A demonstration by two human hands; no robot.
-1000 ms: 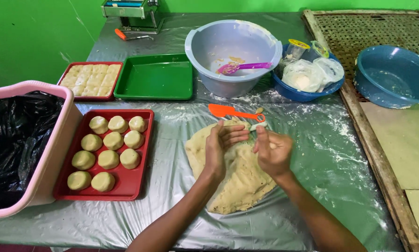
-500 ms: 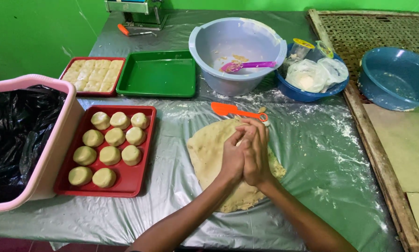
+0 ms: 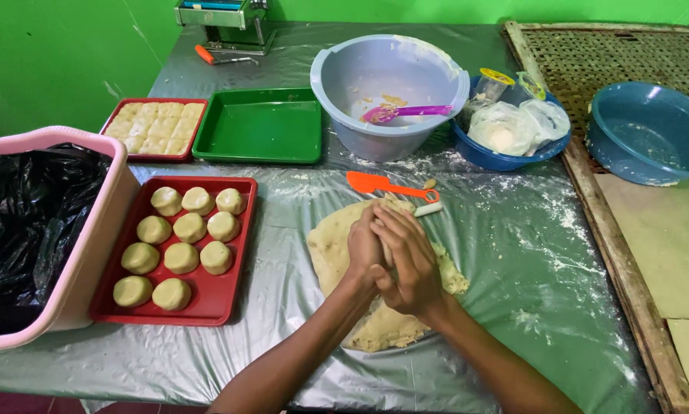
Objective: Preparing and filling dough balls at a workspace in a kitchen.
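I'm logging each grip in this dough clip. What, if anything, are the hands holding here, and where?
The left hand and right hand are pressed together above the flattened dough. Whatever lies between the palms is hidden, so it cannot be told.

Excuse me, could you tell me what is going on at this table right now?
A person presses the left hand and right hand together, palms cupped, above a flat sheet of dough on the plastic-covered table; whatever lies between the palms is hidden. Beside it, a red tray holds nine round dough pieces. An orange scraper lies just beyond the dough.
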